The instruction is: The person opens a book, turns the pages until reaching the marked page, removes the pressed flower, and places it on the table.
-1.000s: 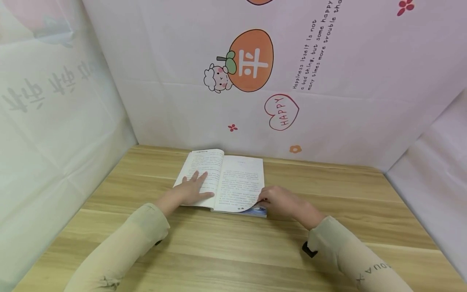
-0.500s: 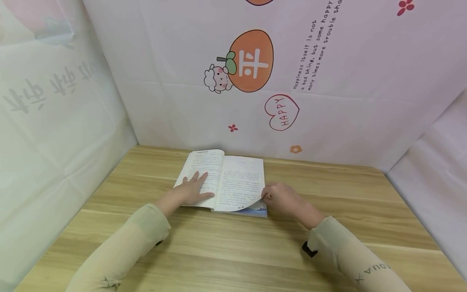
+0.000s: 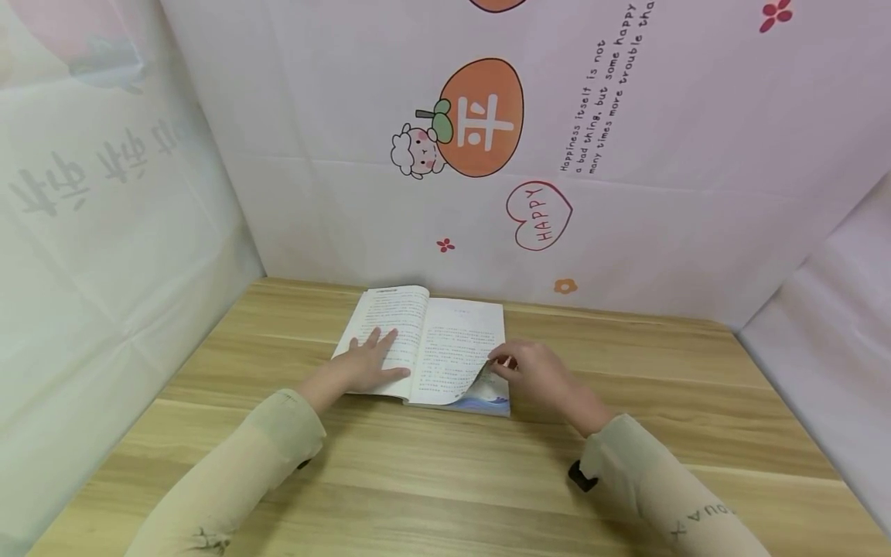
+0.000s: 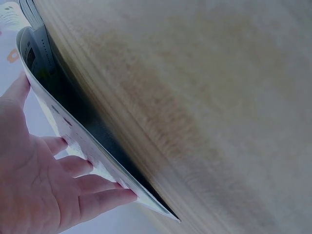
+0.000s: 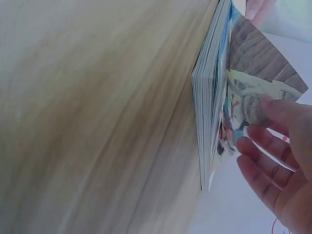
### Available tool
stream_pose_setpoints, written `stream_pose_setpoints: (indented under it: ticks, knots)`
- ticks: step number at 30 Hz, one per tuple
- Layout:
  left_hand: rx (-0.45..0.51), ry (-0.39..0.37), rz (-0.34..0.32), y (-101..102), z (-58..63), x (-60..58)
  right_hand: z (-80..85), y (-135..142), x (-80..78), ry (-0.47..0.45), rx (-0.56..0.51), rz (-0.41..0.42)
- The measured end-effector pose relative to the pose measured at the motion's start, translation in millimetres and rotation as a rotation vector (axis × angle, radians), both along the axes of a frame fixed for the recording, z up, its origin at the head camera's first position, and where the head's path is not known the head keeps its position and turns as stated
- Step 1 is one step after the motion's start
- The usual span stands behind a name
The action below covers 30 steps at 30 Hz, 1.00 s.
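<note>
An open book (image 3: 455,333) lies on the wooden table with printed text on both pages. My left hand (image 3: 363,366) rests with spread fingers on its left-hand page; in the left wrist view the fingertips press that page (image 4: 63,114), whose outer side stands off the table. With thumb and fingers my right hand (image 3: 534,373) pinches the outer edge of a right-hand page, its lower corner curled up. Beneath it shows part of a blue and white picture page (image 3: 487,404). From the right wrist, the lifted page's coloured illustration (image 5: 265,58) faces the camera above the thick page block (image 5: 207,107).
The wooden table (image 3: 418,480) extends around the book on all sides. Behind it stands a white printed backdrop (image 3: 334,201) close to the book's far edge, with white sheets (image 3: 125,255) at the left and right. A dark band (image 3: 582,476) hangs at the right cuff.
My right hand has shifted slightly, lifting the page's lower corner and curling it further toward the left, so more of the picture page shows. The left hand stays in place.
</note>
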<state>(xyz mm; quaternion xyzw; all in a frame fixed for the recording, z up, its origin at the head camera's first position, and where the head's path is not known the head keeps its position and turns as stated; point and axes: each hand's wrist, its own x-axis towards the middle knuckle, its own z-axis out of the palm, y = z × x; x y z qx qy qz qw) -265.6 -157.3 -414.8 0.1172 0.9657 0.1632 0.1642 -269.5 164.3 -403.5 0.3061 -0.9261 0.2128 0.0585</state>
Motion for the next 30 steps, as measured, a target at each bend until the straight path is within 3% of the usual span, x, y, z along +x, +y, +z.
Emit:
stream_pose_setpoints:
  ticks: [5,21,30]
  knots:
    - [0.002,-0.013,0.004,0,1.3,0.3,1.0,-6,0.0,-0.016,-0.078,0.006]
    - [0.016,-0.005,0.012,0,3.4,0.6,-1.1,-25,5.1,-0.24,-0.354,0.032]
    - [0.014,0.022,0.004,2,4.4,3.0,-1.7,-35,8.8,-0.2,-0.313,0.078]
